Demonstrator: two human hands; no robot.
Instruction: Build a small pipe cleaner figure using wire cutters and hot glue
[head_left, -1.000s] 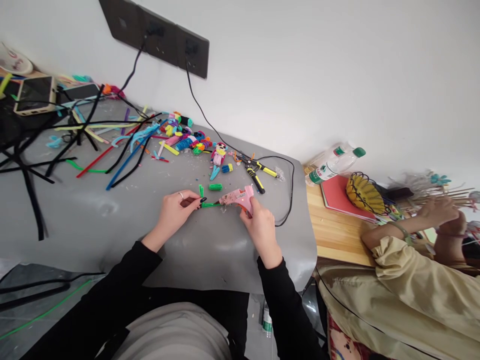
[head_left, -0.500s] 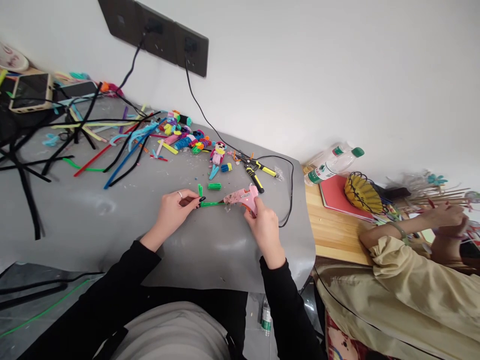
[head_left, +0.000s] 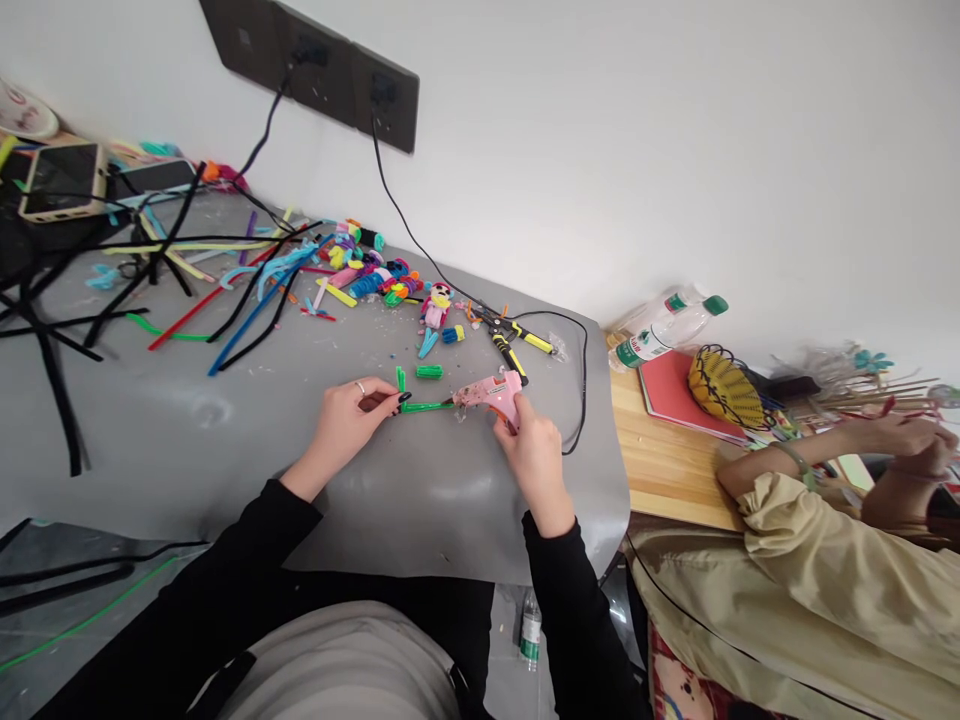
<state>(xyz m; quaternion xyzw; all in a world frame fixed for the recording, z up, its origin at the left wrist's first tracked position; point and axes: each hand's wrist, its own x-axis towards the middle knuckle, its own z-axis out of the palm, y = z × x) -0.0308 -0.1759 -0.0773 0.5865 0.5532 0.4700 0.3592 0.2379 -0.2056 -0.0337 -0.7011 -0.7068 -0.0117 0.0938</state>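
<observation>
My left hand [head_left: 356, 415] pinches a bent green pipe cleaner [head_left: 429, 407]; one end stands up by the fingertips and the long part points right. My right hand [head_left: 531, 445] is closed round the grip of a pink hot glue gun [head_left: 487, 393]. Its nozzle is at the right end of the green pipe cleaner; whether they touch I cannot tell. Just beyond lies a short green bundle [head_left: 429, 372]. Yellow-and-black pliers [head_left: 510, 350] rest behind the glue gun. A small pipe-cleaner doll [head_left: 436, 305] lies farther back, near a blue-and-yellow piece [head_left: 454, 334].
Loose black pipe cleaners [head_left: 56, 390] and coloured ones spread over the left of the grey mat [head_left: 247, 440]. A black cord [head_left: 583, 380] loops on the right. Beyond it, bottles [head_left: 664, 335] and a yellow basket [head_left: 727, 385] stand beside a co-worker's arms [head_left: 832, 445].
My right hand has drawn the glue gun slightly to the right along the green pipe cleaner. My left hand stays in place. The co-worker's hands have shifted a little.
</observation>
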